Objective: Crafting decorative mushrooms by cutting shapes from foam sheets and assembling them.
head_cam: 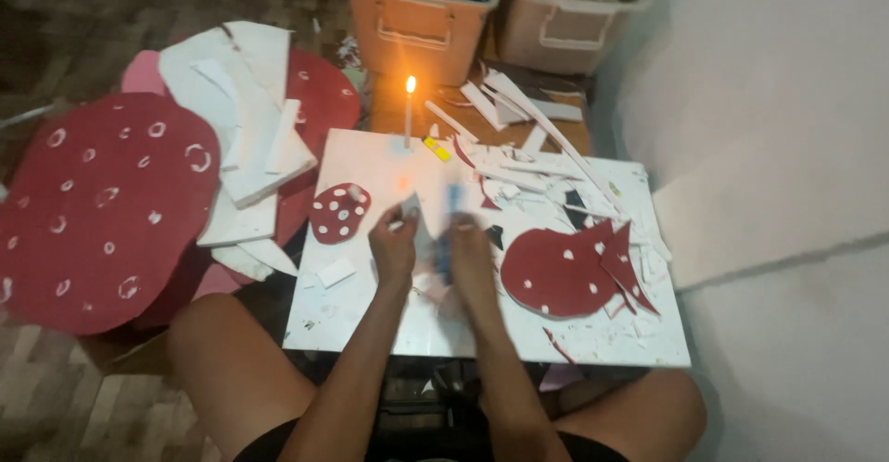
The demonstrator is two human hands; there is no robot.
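Over the middle of a low white table, my left hand pinches a small white foam piece. Just to its right, my right hand grips a blue cutter-like tool, blurred by motion, held against the white piece. A small red mushroom-cap cutout with white dots lies left of my hands. A larger red dotted cutout lies to their right, with red scraps beside it. A lit candle stands at the table's far edge.
A big red dotted foam shape and stacked white foam boards lie on the floor at left. Two plastic bins stand behind the table. White strips and offcuts litter the table's far right. A white wall rises at right.
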